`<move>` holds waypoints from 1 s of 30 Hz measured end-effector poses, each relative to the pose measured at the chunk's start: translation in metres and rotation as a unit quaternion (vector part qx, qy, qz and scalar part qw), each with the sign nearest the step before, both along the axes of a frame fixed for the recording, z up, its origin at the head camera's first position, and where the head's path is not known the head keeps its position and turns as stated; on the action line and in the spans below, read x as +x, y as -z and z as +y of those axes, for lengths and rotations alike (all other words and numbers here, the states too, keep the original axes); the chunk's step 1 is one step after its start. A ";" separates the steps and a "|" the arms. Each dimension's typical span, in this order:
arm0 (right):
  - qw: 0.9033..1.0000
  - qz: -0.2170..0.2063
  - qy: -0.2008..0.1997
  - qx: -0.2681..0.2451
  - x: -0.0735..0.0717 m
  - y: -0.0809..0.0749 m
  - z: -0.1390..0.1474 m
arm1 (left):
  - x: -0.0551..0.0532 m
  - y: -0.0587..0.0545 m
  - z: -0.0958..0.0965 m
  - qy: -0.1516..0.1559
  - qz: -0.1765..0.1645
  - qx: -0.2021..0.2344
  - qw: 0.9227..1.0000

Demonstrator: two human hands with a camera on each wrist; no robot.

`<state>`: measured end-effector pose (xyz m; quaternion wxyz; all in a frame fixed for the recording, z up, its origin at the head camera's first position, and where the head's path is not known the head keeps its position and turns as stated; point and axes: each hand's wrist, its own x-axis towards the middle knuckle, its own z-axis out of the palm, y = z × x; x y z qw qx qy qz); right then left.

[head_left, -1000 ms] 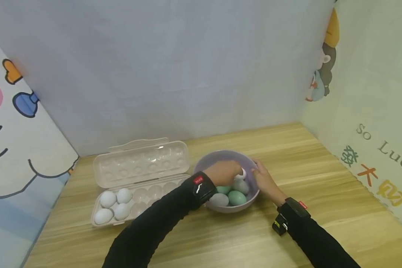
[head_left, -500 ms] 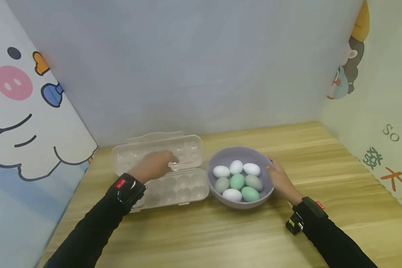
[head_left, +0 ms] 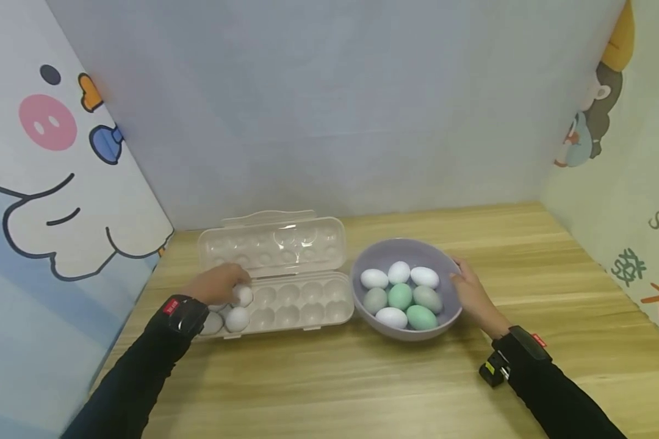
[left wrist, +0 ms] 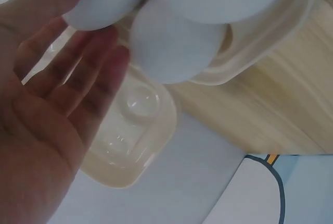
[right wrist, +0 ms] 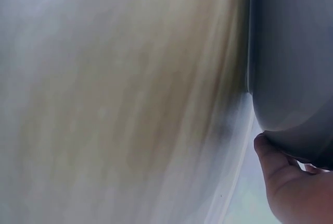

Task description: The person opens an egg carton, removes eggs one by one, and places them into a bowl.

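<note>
One big wooden desk (head_left: 318, 390) is sitting under both hands. On it, an egg box (head_left: 299, 296) is lying open, and its lid (head_left: 277, 250) is leaning back just past the left hand. Its long side is running off to the right from that hand, with bare cups all along. Beyond its far end, well to the left hand's right, a purple bowl (head_left: 396, 250) is sitting and touching the right hand.

The right hand (head_left: 476, 300) is gripping the near edge of the bowl. The left hand (head_left: 214, 285) is pinching a white egg (head_left: 244, 297) with its thumb and fingers at the box's left end; I cannot tell how tight. Fingers are hiding part of that egg, so I cannot tell which way its long side is pointing. From there the bowl is lying sideways to the right, so the left hand is being nearer to the egg, the right hand nearer to the bowl.

More white eggs (head_left: 237, 319) are resting in cups just beside the left hand. Left of the right hand, eight eggs (head_left: 400, 296) are lying in the bowl: four white, two green, two grey.
</note>
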<state>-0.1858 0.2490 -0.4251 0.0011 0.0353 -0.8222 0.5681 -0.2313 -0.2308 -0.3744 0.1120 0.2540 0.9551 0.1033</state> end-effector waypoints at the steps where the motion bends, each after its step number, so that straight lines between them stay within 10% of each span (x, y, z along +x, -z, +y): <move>1: 1.000 -0.001 0.001 0.000 0.000 0.000 0.000 | 0.000 0.002 0.000 0.000 -0.004 0.002 1.000; 16: 1.000 -0.008 0.011 -0.006 0.000 0.001 -0.001 | 0.001 0.013 -0.001 -0.010 0.023 0.004 1.000; 30: 1.000 -0.006 0.012 -0.011 0.000 0.001 -0.001 | 0.005 -0.021 0.028 0.039 0.118 0.062 0.990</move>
